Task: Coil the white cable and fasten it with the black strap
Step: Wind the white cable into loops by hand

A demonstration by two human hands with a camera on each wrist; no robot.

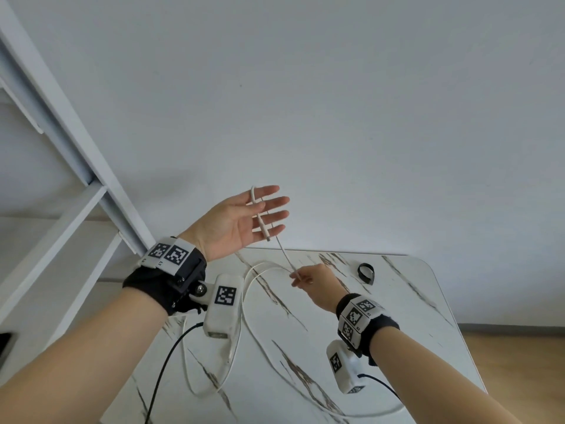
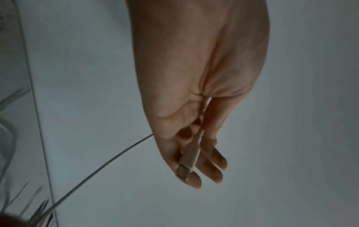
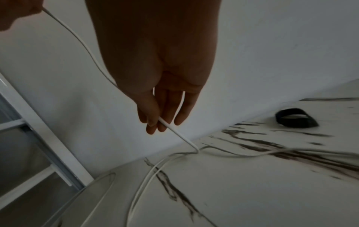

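My left hand [image 1: 232, 221] is raised in front of the wall, palm towards me, fingers straight. The white cable [image 1: 284, 255] loops over its index finger and its plug end [image 2: 189, 159] lies across the fingers, pinned there by the thumb. From that hand the cable slants down to my right hand [image 1: 312, 280], which pinches it between thumb and fingertips [image 3: 153, 122] just above the table. The rest of the cable [image 3: 136, 199] lies in loose loops on the marble table [image 1: 397, 316]. The black strap [image 1: 367, 273] sits curled in a ring at the table's far right, beyond my right hand.
A white shelf frame [image 1: 76, 148] rises at the left, close to the table's corner. A plain wall [image 1: 336, 102] stands behind the table. Black leads [image 1: 165, 362] run from the wrist cameras across the near table. Wooden floor [image 1: 519, 362] shows at the right.
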